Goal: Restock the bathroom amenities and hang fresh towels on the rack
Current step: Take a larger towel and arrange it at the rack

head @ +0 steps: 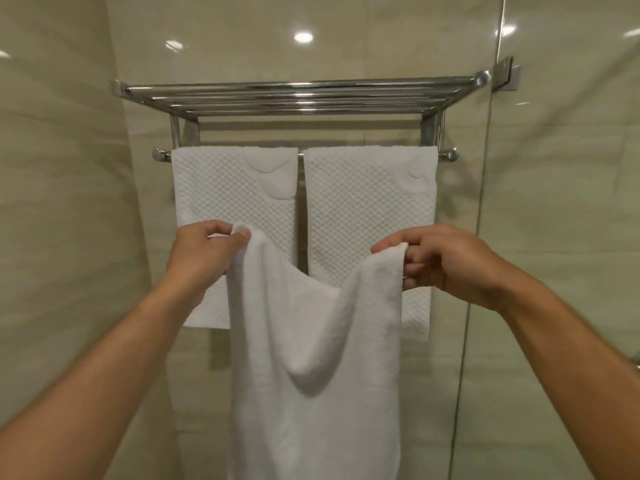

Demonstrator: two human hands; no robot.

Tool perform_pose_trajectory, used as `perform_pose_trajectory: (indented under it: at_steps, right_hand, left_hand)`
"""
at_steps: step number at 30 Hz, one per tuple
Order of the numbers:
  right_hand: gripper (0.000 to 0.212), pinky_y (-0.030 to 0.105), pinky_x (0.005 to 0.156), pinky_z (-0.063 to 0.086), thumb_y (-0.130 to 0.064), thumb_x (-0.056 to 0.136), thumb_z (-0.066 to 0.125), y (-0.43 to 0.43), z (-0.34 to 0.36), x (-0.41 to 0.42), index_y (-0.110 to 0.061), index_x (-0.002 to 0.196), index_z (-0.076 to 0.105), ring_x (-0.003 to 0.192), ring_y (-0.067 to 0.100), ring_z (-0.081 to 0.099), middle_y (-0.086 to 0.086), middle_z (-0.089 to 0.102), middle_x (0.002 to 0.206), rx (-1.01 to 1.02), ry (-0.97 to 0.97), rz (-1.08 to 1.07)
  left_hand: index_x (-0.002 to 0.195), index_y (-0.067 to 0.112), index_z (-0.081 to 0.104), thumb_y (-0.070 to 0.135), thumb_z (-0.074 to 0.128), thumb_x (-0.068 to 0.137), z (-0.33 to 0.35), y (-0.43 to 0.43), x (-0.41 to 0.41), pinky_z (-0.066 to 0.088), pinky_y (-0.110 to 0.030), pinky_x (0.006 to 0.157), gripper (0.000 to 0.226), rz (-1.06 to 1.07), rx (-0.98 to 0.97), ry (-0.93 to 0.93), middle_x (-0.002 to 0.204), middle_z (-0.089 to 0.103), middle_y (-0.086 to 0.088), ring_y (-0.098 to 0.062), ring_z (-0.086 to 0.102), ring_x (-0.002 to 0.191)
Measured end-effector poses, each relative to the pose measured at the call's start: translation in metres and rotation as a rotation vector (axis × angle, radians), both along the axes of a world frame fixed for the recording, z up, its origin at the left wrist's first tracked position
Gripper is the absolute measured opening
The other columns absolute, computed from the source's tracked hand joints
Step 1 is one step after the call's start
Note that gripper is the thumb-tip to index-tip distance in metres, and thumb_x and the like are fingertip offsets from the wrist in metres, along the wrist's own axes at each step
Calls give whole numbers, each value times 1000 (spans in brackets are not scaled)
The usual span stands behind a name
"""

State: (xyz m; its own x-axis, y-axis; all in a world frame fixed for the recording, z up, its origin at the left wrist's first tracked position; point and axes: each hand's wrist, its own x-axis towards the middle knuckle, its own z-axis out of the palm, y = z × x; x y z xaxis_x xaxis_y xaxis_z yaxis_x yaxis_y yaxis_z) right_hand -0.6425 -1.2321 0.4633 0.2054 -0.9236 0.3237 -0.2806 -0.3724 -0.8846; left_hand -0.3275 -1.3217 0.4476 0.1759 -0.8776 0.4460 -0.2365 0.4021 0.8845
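Where both arms reach toward the wall, a plain white towel (311,358) hangs between the hands, in front of the rack (298,98) and below its top shelf. Left hand (204,249): fingers curled, thumb pinching the towel's upper left corner. Right hand (446,261): fingers curled round the upper right corner, cloth folded over the forefinger. Top edge sags in a deep dip between the two grips; the rest drops straight down and out of view at the bottom. Rack is chrome, wall-mounted, with a shelf of parallel bars on top and one rail (300,154) beneath. Two waffle-weave towels hang over that rail side by side, a narrow gap between them: left waffle towel (228,202) starting at the rail's left end, right waffle towel (367,209) reaching nearly to its right end. Held towel overlaps the lower part of both. Beige tiles (62,202) behind. Glass panel (554,237) stands just right of the rack's right end.
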Motion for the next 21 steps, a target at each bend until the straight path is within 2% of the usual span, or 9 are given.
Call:
perform_pose_trajectory:
  at_steps: [3,6,8,10,12,14,16,18,21]
  right_hand:
    - [34,27,82,61,4,100,48,-4,6,23,-14,114,72,97,12,73,0,77,104,-150,256,13]
    - [21,27,81,61,-13,99,61,-14,15,47,-25,114,72,89,17,72,8,73,89,-308,454,-65]
    - [19,34,81,61,-16,97,64,-19,23,64,-29,106,74,80,17,71,2,72,77,-373,498,-93]
    - [17,36,84,58,-16,95,65,-22,31,81,-28,100,76,80,9,70,-5,75,83,-422,526,-88]
    - [11,35,85,56,-26,92,69,-25,38,97,-30,97,78,84,8,66,-7,73,88,-425,583,-106]
    - [8,41,88,56,-28,90,72,-28,41,109,-27,93,79,86,11,67,-5,75,88,-392,565,-119]
    - [8,53,88,55,-25,92,72,-30,41,119,-21,91,79,87,31,69,8,76,87,-380,488,-120]
    - [11,52,83,56,-27,93,71,-29,42,128,-20,92,79,84,39,69,19,75,88,-369,414,-141]
    - [16,39,75,54,-29,90,74,-28,44,140,-15,86,79,71,20,69,14,76,80,-345,323,-192]
  left_hand:
    - [84,21,75,35,76,87,4,9,-10,60,-50,86,14,-60,-26,-42,89,77,-4,-28,73,91]
    - [83,22,75,38,76,86,9,13,-12,59,-52,86,17,-128,-48,-96,82,77,-3,-25,74,85]
    - [83,22,75,40,75,86,13,16,-11,59,-54,87,18,-175,-59,-121,78,77,-3,-22,72,80]
    - [86,20,76,38,74,88,16,19,-9,58,-54,87,18,-229,-69,-129,78,77,-4,-24,73,81]
    - [87,17,76,33,73,90,19,23,-7,59,-52,87,16,-292,-81,-130,79,78,-4,-25,75,84]
    - [88,18,78,31,74,90,22,24,-3,59,-51,88,14,-355,-89,-113,81,79,-2,-22,76,85]
    - [91,20,79,33,73,90,23,23,5,59,-50,89,14,-414,-104,-89,85,79,0,-19,76,88]
    - [95,22,80,34,73,91,25,20,12,57,-49,92,15,-463,-120,-63,90,79,1,-18,76,92]
    - [99,23,80,33,69,94,28,19,19,56,-48,94,16,-516,-138,-51,94,79,1,-17,75,95]
